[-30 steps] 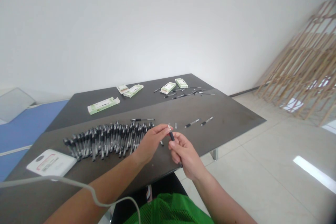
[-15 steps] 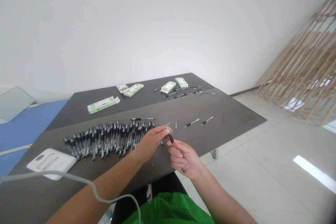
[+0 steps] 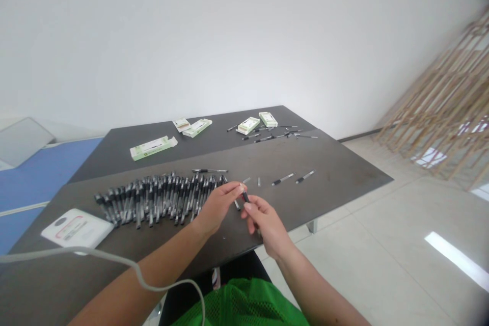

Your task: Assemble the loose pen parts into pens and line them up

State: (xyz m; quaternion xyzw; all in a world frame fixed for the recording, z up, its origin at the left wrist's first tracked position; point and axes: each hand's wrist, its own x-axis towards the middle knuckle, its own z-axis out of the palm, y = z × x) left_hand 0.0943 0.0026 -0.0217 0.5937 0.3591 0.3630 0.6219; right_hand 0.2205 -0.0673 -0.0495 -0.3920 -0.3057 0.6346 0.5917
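Observation:
A pen with a black grip (image 3: pixel 245 196) is held between my two hands above the table's front part. My left hand (image 3: pixel 217 207) pinches its upper end with thumb and fingertips. Lower down, my right hand (image 3: pixel 265 221) has its thumb and fingers closed on the barrel, which is partly hidden. Left of my hands lies a wide row of many clear pens (image 3: pixel 153 196) with black grips, packed side by side. One pen (image 3: pixel 209 170) lies crosswise behind the row. Two more pens (image 3: pixel 283 179) (image 3: pixel 305 177) and a small clear cap (image 3: pixel 259 182) lie to the right.
Green-and-white boxes (image 3: pixel 153 147) (image 3: pixel 248 125) sit at the back of the dark table (image 3: pixel 336 163), with loose pens (image 3: pixel 267 137) scattered near the right ones. A white plastic case (image 3: pixel 78 232) lies front left. A pale cable (image 3: pixel 126 261) crosses above my left forearm. Wooden racks (image 3: pixel 451 97) stand right.
My right hand has shifted its hold: its thumb now lies along the pen near the grip and its fingers are looser. The view has shifted slightly.

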